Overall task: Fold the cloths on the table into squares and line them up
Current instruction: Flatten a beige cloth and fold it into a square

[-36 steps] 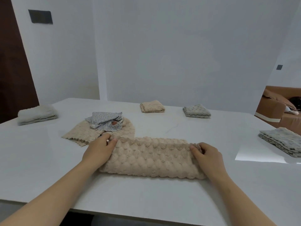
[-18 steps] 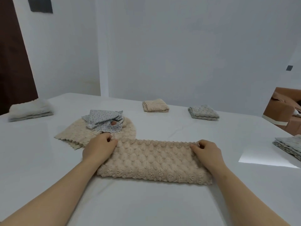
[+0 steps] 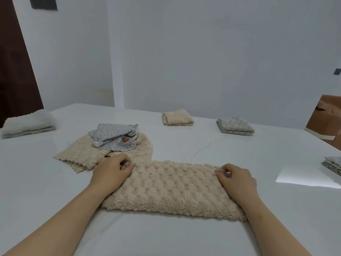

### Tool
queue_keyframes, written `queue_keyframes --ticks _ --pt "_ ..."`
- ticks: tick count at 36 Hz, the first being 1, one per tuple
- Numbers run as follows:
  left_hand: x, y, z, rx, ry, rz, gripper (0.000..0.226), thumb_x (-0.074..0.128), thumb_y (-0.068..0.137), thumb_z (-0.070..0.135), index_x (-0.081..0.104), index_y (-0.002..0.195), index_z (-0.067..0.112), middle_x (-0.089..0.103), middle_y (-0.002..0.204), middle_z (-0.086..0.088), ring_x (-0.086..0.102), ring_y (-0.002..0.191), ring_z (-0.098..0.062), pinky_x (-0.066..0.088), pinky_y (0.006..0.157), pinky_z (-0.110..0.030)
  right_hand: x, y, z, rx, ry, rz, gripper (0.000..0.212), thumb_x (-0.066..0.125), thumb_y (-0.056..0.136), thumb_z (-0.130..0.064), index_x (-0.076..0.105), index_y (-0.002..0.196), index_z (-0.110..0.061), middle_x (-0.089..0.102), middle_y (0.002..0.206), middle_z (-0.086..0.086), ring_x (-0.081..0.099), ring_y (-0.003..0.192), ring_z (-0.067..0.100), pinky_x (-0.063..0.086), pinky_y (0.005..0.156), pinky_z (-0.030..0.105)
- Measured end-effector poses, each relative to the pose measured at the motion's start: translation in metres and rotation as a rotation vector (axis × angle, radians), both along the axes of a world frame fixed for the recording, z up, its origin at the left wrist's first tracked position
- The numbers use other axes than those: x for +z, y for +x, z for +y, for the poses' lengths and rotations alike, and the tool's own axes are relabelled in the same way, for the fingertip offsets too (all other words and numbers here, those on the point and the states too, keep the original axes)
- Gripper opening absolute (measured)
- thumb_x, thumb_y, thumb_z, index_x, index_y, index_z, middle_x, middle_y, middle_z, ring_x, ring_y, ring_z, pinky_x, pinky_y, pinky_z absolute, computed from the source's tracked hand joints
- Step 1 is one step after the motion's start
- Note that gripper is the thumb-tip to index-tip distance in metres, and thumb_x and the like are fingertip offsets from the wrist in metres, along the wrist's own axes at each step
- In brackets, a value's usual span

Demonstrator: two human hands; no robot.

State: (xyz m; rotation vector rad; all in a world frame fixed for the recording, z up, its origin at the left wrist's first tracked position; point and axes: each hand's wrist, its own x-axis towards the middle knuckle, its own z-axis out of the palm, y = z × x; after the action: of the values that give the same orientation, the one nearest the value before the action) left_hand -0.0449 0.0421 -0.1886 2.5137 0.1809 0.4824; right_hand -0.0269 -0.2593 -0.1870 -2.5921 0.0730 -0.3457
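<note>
Hardly anything has moved: the beige cloth still lies folded long, crosswise on the near part of the table. The left hand and right hand each pinch a far corner with curled fingers. Just behind the left hand, a dotted cloth sits crumpled on a flat cloth. A beige square and a grey square lie farther back.

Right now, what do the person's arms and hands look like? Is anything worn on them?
The left hand and right hand are bare, and so are both forearms. No sleeves, gloves, watch or bracelet show in this view.
</note>
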Motion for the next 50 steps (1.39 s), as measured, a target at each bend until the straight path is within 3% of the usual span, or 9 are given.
queue_keyframes --ticks 3,6,13,17,27,31,36,45,50 --pt "0.003 -0.001 0.0 -0.019 -0.045 0.009 0.008 0.061 0.086 0.026 0.056 0.083 0.029 0.055 0.076 0.015 0.049 0.075 -0.01 0.034 0.06 -0.025 0.0 -0.001 -0.001 0.008 0.062 0.005 0.006 0.055 0.089 -0.031 0.06 0.087 -0.029 0.054 0.077 -0.01 0.051 0.108 0.022 0.036 0.084 0.032" --pt "0.007 -0.002 0.0 -0.024 -0.16 -0.025 0.007 0.063 0.085 0.022 0.06 0.08 0.025 0.059 0.077 0.011 0.05 0.069 -0.006 0.033 0.055 -0.021 -0.002 -0.002 -0.002 0.032 0.177 -0.019 0.015 0.059 0.085 -0.027 0.057 0.071 -0.031 0.059 0.071 -0.008 0.057 0.095 0.024 0.042 0.08 0.033" --pt "0.02 -0.007 0.003 0.042 -0.564 -0.114 0.016 0.065 0.084 0.013 0.06 0.07 0.02 0.056 0.067 0.0 0.043 0.053 -0.014 0.032 0.047 -0.025 0.002 -0.005 0.001 0.072 0.258 -0.051 0.011 0.061 0.086 -0.027 0.061 0.075 -0.027 0.062 0.089 -0.007 0.055 0.086 0.016 0.037 0.071 0.028" --pt "0.021 -0.006 0.012 0.068 -0.71 -0.107 0.016 0.065 0.082 0.007 0.061 0.068 0.012 0.057 0.068 -0.003 0.045 0.056 -0.017 0.032 0.05 -0.026 0.002 -0.005 0.002 0.062 0.279 -0.021 0.014 0.062 0.084 -0.034 0.061 0.071 -0.031 0.061 0.077 -0.012 0.057 0.081 0.015 0.045 0.079 0.033" --pt "0.013 -0.004 0.018 0.029 -0.44 0.017 0.011 0.068 0.081 0.022 0.061 0.074 0.024 0.062 0.076 0.003 0.053 0.068 -0.015 0.036 0.058 -0.026 0.008 0.011 0.007 -0.016 0.362 0.102 0.017 0.066 0.079 -0.038 0.061 0.065 -0.03 0.061 0.069 -0.016 0.056 0.076 0.016 0.043 0.092 0.043" --pt "0.013 -0.001 0.021 0.01 -0.462 0.03 0.01 0.07 0.08 0.028 0.063 0.075 0.023 0.061 0.071 0.003 0.051 0.065 -0.016 0.034 0.056 -0.026 0.008 0.003 0.01 -0.007 0.273 0.032 0.015 0.061 0.084 -0.037 0.057 0.07 -0.035 0.059 0.078 -0.02 0.057 0.083 0.014 0.041 0.085 0.034" --pt "0.014 0.002 0.019 0.027 -0.502 -0.011 0.011 0.072 0.078 0.027 0.066 0.071 0.022 0.064 0.07 0.004 0.052 0.062 -0.014 0.036 0.056 -0.026 0.008 0.003 0.007 0.035 0.452 -0.095 0.015 0.065 0.084 -0.025 0.062 0.07 -0.026 0.062 0.079 -0.014 0.052 0.066 0.008 0.04 0.064 0.026" --pt "0.013 0.005 0.022 0.078 -0.611 -0.091 0.014 0.075 0.076 0.021 0.066 0.066 0.016 0.062 0.064 0.002 0.05 0.056 -0.015 0.037 0.054 -0.026 0.007 0.011 0.01 0.058 0.643 -0.192 0.014 0.066 0.083 -0.016 0.066 0.071 -0.021 0.065 0.073 -0.005 0.053 0.066 0.013 0.041 0.065 0.025" --pt "0.011 0.005 0.019 0.107 -0.468 -0.084 0.017 0.075 0.075 0.026 0.063 0.065 0.021 0.063 0.067 0.005 0.053 0.063 -0.01 0.034 0.054 -0.025 0.005 0.018 0.012 0.031 0.412 -0.043 0.016 0.058 0.088 -0.021 0.061 0.072 -0.023 0.06 0.075 -0.012 0.054 0.071 0.01 0.037 0.061 0.025"
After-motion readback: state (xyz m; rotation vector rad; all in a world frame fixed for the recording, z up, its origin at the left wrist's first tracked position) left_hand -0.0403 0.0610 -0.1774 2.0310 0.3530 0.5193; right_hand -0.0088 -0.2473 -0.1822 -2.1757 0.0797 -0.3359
